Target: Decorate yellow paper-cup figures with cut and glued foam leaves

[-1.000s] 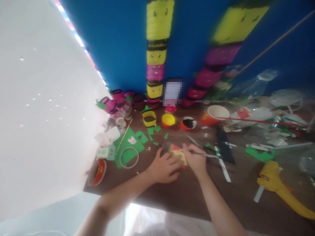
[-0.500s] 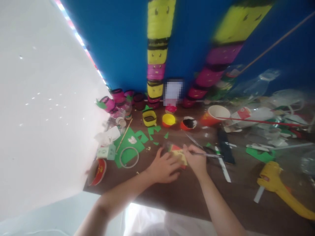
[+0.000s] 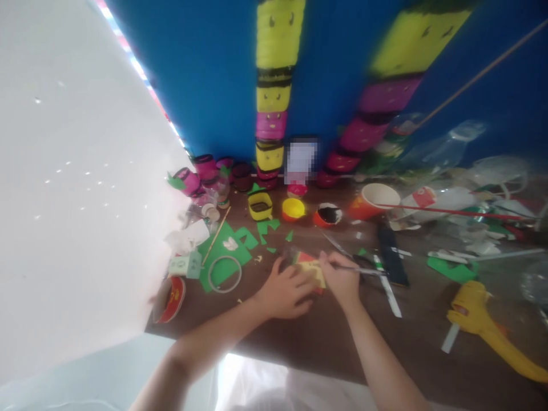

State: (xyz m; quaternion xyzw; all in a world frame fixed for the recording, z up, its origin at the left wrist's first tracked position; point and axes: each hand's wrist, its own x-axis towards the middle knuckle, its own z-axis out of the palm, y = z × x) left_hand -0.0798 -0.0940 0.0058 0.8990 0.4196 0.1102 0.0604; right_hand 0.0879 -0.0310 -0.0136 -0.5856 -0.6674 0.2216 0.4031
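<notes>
My left hand [image 3: 287,290] lies with fingers spread over a small yellow piece [image 3: 315,275], which looks like paper or card, steadying it on the table. Red edges show around this piece, and something clear and dark sits behind it near my left fingers. My right hand [image 3: 342,279] is closed in a writing grip on a pen or thin paintbrush [image 3: 368,270]. Its slim shaft points out to the right, while its tip end is at the yellow surface. Blur hides which of the two it is.
Behind my hands stand a yellow paint cup [image 3: 293,209], a black paint cup [image 3: 329,214] and a yellow painted pot [image 3: 260,205]. Green sheet [image 3: 240,260] scraps and a tape roll [image 3: 224,290] lie left. Scissors [image 3: 338,242], a yellow glue gun [image 3: 475,308] and plastic bottles [image 3: 454,197] occupy the right.
My right hand and the pen or brush have shifted very slightly over the yellow piece. My left hand stays in place.
</notes>
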